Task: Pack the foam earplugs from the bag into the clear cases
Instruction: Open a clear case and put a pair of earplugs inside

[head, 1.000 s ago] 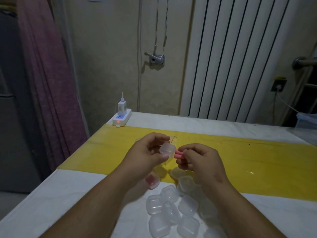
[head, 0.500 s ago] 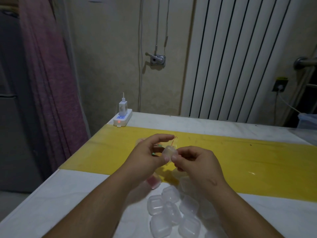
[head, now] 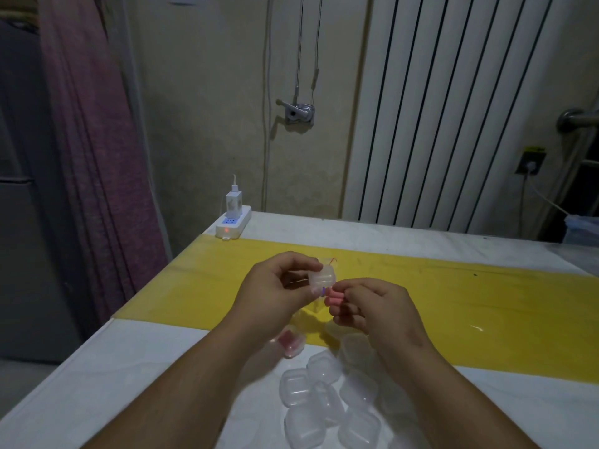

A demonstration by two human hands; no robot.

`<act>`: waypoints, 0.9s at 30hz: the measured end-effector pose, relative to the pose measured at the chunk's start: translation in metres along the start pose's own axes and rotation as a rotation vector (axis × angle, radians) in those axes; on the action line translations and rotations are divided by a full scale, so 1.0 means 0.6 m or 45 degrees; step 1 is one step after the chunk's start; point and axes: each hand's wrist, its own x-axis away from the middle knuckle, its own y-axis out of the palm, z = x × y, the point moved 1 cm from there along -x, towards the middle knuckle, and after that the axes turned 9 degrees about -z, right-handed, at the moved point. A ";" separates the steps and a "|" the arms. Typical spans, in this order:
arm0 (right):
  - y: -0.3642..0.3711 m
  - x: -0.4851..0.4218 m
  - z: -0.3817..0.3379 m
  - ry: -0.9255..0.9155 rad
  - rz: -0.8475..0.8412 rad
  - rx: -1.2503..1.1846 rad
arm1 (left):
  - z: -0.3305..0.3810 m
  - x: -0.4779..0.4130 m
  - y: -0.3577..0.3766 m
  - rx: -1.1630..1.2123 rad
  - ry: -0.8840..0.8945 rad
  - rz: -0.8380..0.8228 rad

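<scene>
My left hand [head: 278, 288] pinches a small clear case [head: 321, 277] above the yellow strip of the table. Right beside it, my right hand [head: 372, 307] holds pink foam earplugs [head: 334, 298] between its fingertips, their ends just below the case. Several empty clear cases [head: 327, 400] lie in a heap on the white tabletop under my forearms. One case with pink earplugs inside [head: 290, 343] lies left of the heap. The bag is hidden behind my hands, apart from a bit of clear plastic.
The white table [head: 129, 358] has a yellow band [head: 486, 306] across it. A white power strip with a charger [head: 232, 222] sits at the far left corner. A purple curtain [head: 97, 157] hangs left of the table, a radiator [head: 453, 108] behind it.
My right hand drew back from the case, so the pink earplugs show again between its fingers. The case in my left hand rose slightly.
</scene>
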 end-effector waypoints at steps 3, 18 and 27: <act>0.004 0.004 0.001 -0.002 -0.074 -0.012 | 0.002 0.001 0.003 0.006 0.009 -0.009; 0.005 0.007 -0.001 -0.094 -0.042 0.201 | -0.007 0.002 0.008 -0.270 0.113 0.025; 0.005 0.002 -0.007 -0.064 -0.048 -0.012 | 0.002 0.002 0.001 -0.046 0.034 -0.003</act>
